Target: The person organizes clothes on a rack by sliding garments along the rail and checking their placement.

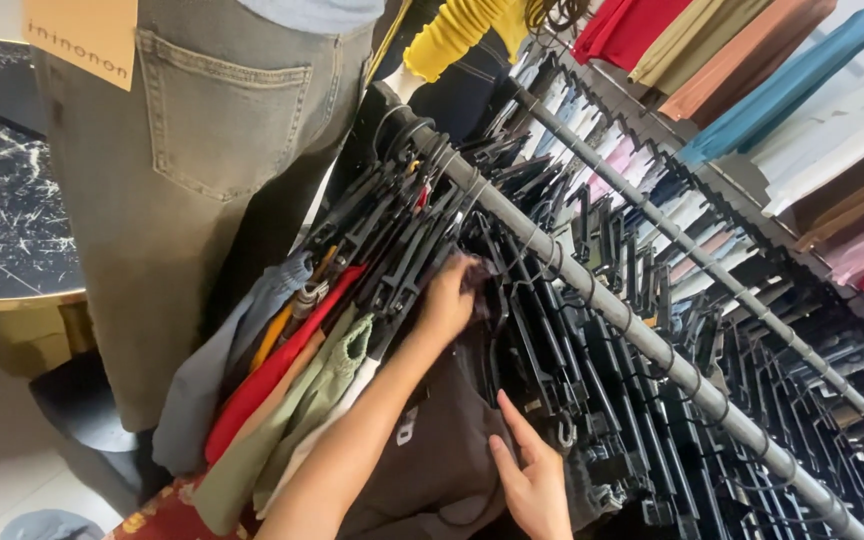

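A dark brown garment (442, 440) with a small white label is being handled on a crowded clothes rail (592, 290); it hangs directly between the two hands, below the grey metal bar. The left hand (449, 298) is closed around the top of this garment at its black hanger (482, 280), just under the rail, apparently so that the piece is kept apart from its neighbours. The right hand (535, 478) is laid lower down against the fabric, its fingers spread and flat, pinching nothing, seemingly to hold the cloth open for inspection. To the left of the left hand, folded garments in sage green (297, 420), red (272, 375), orange and grey-blue (222, 370) are pushed tightly together on clip hangers (the packing is dense, so each piece has to be parted from the next). To the right of both hands, many black clip hangers (652, 400) are crowded along the rail, and beyond them a second rail (712, 265) carries pale and pastel clothes. Farther above the hands, a pair of grey-green jeans (202, 150) with a tan card tag (82, 35) is displayed, with a dark marbled tabletop (2, 220) behind it. Rolled fabrics in red, tan and blue are seen stored at the upper right.
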